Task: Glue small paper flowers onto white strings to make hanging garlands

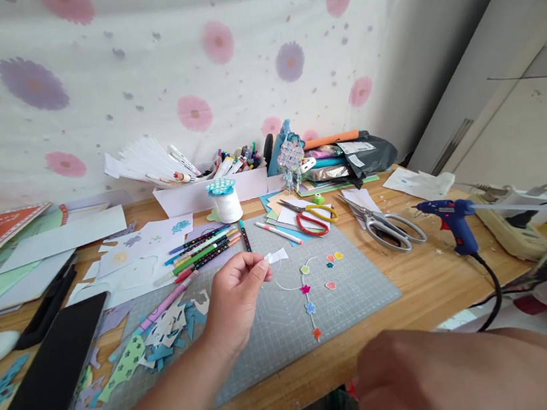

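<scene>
The left hand (pixel 236 301) pinches white paper (pixel 277 255); I cannot tell what the blurred right hand (pixel 402 379) grips. The flower string (pixel 310 308), running lengthwise toward the table (pixel 278 396) edge, lies on the mat (pixel 360 291), right of the left hand, which is nearer.

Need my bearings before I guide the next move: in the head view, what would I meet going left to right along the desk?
Phone → left hand → flower string → loose flowers → grey scissors → glue gun → power strip.
</scene>
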Tool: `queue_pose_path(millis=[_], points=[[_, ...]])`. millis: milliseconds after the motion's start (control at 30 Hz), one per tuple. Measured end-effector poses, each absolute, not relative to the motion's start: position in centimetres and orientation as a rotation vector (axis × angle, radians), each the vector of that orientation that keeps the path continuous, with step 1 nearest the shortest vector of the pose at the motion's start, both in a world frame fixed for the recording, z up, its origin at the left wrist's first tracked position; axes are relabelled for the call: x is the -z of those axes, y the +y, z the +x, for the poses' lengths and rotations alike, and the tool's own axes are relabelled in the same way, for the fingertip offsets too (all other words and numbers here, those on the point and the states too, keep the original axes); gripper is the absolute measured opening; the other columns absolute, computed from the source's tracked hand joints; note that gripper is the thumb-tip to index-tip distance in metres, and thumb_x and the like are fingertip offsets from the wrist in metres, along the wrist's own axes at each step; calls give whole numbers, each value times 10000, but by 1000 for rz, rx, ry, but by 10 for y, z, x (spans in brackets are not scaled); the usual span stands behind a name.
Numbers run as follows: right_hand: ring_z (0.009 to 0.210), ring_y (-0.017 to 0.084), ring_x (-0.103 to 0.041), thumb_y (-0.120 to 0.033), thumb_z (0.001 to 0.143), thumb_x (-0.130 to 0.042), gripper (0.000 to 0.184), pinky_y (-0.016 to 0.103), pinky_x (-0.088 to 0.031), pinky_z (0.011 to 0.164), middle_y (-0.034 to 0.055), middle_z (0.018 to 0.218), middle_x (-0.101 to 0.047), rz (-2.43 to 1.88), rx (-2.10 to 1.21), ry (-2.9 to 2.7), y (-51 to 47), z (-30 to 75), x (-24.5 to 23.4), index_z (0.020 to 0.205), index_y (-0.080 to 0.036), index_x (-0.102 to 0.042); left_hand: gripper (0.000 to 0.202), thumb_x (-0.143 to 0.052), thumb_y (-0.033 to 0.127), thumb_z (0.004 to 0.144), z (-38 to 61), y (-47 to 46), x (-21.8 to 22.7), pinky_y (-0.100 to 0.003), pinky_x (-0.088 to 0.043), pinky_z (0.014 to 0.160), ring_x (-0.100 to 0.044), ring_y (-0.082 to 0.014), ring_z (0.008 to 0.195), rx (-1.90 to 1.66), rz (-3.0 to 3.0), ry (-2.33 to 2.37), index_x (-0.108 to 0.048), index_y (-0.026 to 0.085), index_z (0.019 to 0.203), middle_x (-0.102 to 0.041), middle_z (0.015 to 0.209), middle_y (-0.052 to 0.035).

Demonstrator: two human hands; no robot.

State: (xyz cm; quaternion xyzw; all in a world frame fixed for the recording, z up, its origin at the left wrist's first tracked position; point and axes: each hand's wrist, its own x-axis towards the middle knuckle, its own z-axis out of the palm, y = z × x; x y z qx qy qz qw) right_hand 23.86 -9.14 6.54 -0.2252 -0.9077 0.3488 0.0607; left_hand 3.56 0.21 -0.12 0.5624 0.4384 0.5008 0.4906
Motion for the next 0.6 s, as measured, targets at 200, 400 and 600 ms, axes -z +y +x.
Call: queue_pose_path(millis=[200,400,600], points=[[616,125,-551,-62,783,-523,185,238,-434,592,2,699,-627,-1063,-865,-2391,-80,252,-37,803,-208,-634,80,-590,247,827,33,-6,4,-243,-439,655,-571,-134,683,-1209,1780,1079,-611,191,775,-625,716,11],[731,114,-590,-188,833,-578,327,258,-504,673,123,1132,-609,-1104,-832,-1864,-64,240,-21,1156,-141,-582,65,-564,163,834,34,-17,3,-230,-455,683,-587,-126,716,-1159,2081,906,-597,199,791,-624,769,12],[616,106,-542,-228,810,-604,96,229,-442,571,11,713,-626,-1139,-1067,-1661,-50,220,-13,866,-151,-622,83,-542,164,836,36,-18,5,-230,-453,662,-582,-122,682,-1059,2036,942,-598,201,786,-610,736,20]])
